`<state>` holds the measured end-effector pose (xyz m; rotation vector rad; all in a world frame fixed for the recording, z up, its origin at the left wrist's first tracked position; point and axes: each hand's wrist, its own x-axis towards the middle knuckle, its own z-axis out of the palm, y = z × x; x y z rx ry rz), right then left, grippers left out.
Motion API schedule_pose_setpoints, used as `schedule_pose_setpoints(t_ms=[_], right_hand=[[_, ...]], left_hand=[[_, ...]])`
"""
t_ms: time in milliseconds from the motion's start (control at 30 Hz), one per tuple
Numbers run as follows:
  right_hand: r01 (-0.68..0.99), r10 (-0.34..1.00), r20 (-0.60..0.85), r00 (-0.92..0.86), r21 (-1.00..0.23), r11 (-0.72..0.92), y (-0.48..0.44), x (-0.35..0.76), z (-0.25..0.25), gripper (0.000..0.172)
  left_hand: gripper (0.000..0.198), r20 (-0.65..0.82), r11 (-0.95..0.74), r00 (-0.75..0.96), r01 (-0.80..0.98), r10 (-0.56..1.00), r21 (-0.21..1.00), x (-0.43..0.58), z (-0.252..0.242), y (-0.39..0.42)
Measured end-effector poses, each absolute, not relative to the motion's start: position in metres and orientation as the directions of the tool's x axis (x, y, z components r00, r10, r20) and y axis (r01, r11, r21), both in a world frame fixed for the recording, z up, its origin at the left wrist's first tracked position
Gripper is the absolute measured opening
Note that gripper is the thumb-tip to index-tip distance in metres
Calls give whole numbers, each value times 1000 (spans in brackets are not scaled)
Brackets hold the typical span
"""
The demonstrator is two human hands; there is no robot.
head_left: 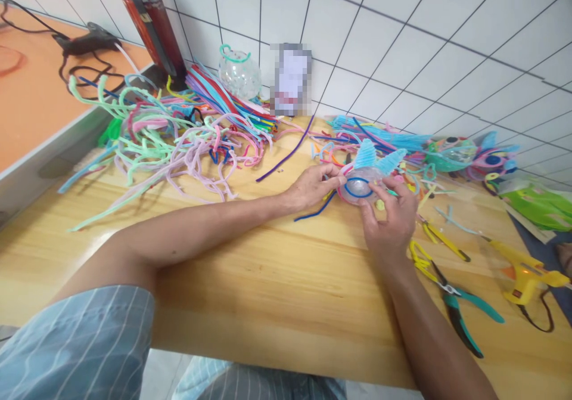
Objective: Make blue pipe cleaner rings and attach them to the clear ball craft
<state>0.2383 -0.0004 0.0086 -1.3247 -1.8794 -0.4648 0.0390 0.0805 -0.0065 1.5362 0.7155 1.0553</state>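
Observation:
A clear plastic ball (360, 183) with a dark blue pipe cleaner ring on its front and two light blue fuzzy ears (374, 155) rests on the wooden table (268, 281). My left hand (313, 186) grips the ball's left side, thumb and fingers closed on it. My right hand (389, 215) holds its right and lower side, fingers curled against the ball. A loose dark blue pipe cleaner (314, 211) lies just under my left hand.
A big heap of pastel pipe cleaners (170, 138) covers the table's far left. Teal-handled pliers (460, 313), yellow scissors (440, 242) and a yellow glue gun (525, 275) lie at right. Another clear ball (239, 73), a red cylinder (149, 18), finished figures (451, 152).

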Motion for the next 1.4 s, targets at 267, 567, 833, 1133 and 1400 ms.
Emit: schedule_pose_setpoints(t_ms=[267,567,833,1133,1400], right_hand=[[888,623,766,-158,-165,429,1,244,7,35],[889,611,776,-154,-161,428,2,245,5,36],[887,628,765,-145,-180,425,1,244,7,34],[876,627,763,-155,-187,444,1,244,5,37],[892,631,762,-146,-174,417,1,242,7,32]], left_hand=[[27,262,-238,431,-111,863,965,40,-8,81],[26,253,-227,441,-112,861,967,40,-7,79],[28,244,-218,439,-110,864,970,40,-8,80],[27,228,-202,409,-107,884,974,43,-16,83],[29,170,-145,400,-90,901,985,44,-17,84]])
